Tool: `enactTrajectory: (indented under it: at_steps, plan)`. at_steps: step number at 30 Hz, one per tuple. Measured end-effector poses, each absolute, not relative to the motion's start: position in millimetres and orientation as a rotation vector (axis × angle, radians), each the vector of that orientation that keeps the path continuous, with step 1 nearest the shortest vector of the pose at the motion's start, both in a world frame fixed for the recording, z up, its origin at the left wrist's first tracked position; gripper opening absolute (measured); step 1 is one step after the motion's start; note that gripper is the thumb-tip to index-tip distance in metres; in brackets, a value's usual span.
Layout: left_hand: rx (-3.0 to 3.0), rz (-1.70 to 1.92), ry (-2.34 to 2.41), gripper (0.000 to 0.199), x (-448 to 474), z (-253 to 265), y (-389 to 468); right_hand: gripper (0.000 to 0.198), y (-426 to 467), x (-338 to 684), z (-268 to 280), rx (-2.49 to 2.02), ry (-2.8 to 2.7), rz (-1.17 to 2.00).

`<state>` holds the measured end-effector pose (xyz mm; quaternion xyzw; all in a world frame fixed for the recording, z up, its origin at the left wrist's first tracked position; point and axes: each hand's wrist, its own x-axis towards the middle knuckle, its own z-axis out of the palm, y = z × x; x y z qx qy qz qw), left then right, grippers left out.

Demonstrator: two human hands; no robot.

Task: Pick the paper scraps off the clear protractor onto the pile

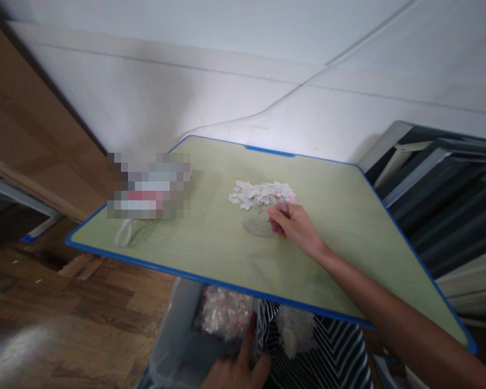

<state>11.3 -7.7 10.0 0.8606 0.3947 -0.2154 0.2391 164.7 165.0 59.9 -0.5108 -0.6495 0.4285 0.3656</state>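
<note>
My right hand (287, 219) is closed just in front of a loose heap of small white paper-like pieces (263, 194) on the green tabletop (210, 232). A clear, fan-shaped piece of thin plastic (257, 226) lies against its fingers. Whether the fingers grip that piece or something else is hidden. Below the table's front edge, my left hand (237, 370) has its index finger stretched out and its thumb apart. It is at the rim of a translucent plastic bin (166, 335), close to a shiny clear bundle (224, 313) inside.
A blurred-out object (152, 189) with a white loop (123, 233) stands on the table's left side. Another pale clear bundle (295, 329) rests on striped cloth (336, 351). Dark framed panels (449, 189) lean at the right; a brown board (36, 108) stands left.
</note>
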Motion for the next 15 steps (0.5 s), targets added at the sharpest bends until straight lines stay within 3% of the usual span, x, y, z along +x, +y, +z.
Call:
enactTrajectory:
  at_steps: [5,10,15]
  plan:
    - [2.352,-0.6,1.063,0.034,11.8,10.5,-7.7,0.035,157.9,158.2,61.6,-1.117,-1.91,0.853]
    - [2.352,-0.618,1.062,0.035,12.8,11.6,-6.9,0.023,143.5,155.7,79.5,-0.78,-2.39,0.412]
    - [2.365,-0.594,1.053,0.034,11.6,13.6,-8.0,0.022,137.9,158.7,90.6,-0.659,-2.535,0.456]
